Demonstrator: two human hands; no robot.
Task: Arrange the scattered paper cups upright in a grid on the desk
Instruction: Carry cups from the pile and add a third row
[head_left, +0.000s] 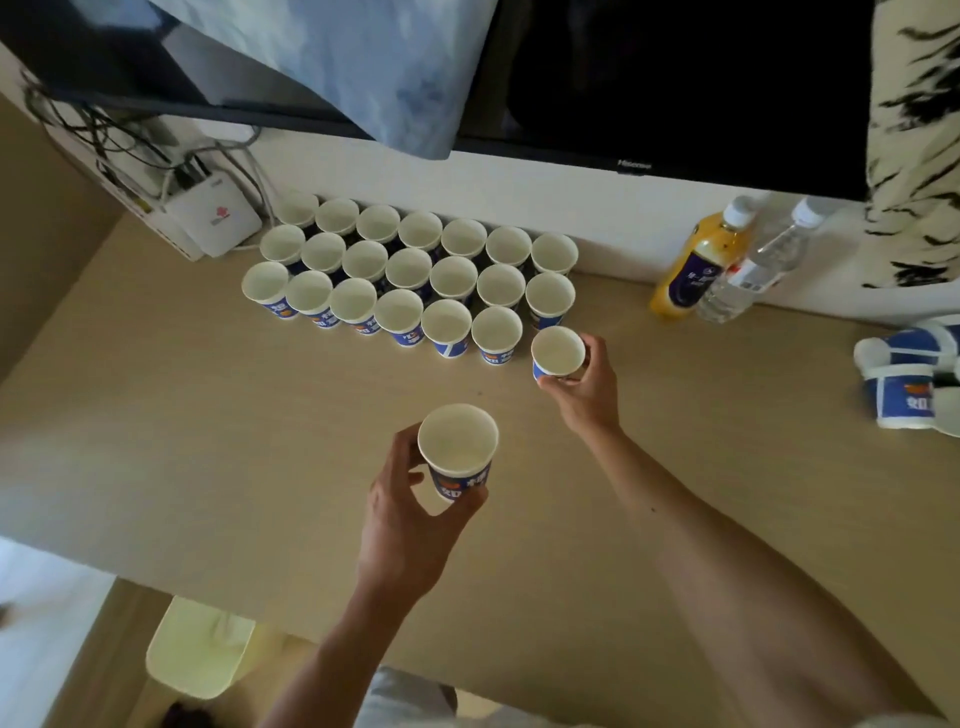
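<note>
On the desk (208, 415), a grid of 20 upright cups (408, 266) stands just beyond the right hand (587, 387). That hand grips 1 cup (557, 352) at the front row's open end, where a nudge could topple its neighbours. The left hand (400, 519) grips 1 more cup (457, 447), nearer the person. Right of both grips stand 2 bottles (696, 260). Beyond them lie fallen cups (904, 384), number unclear.

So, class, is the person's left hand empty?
No: the left hand grips an upright blue-and-white paper cup over the pale wooden desk.
</note>
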